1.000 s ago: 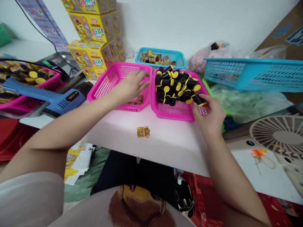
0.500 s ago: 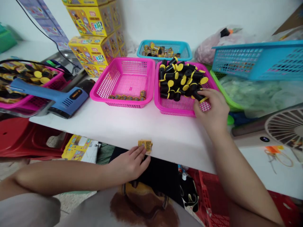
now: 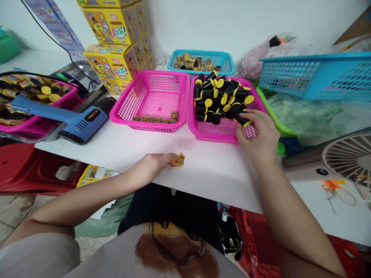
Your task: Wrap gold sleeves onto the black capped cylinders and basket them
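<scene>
Printed yellow labels (image 3: 180, 160) at left hand (image 3: 153, 165)

A red stool (image 3: 17, 164) stands before a white wall (image 3: 203, 27).

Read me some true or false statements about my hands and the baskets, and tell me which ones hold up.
1. The right hand grips a black tube with a yellow end. True.
2. The left hand is inside a pink basket. False: it is at the small yellow labels on the white table.
3. The blue heat gun lies left of the left pink basket. True.
4. The blue basket at the back, by the wall, is empty. False: small pieces lie in it.
5. Yellow boxes are stacked behind the heat gun. True.
</scene>
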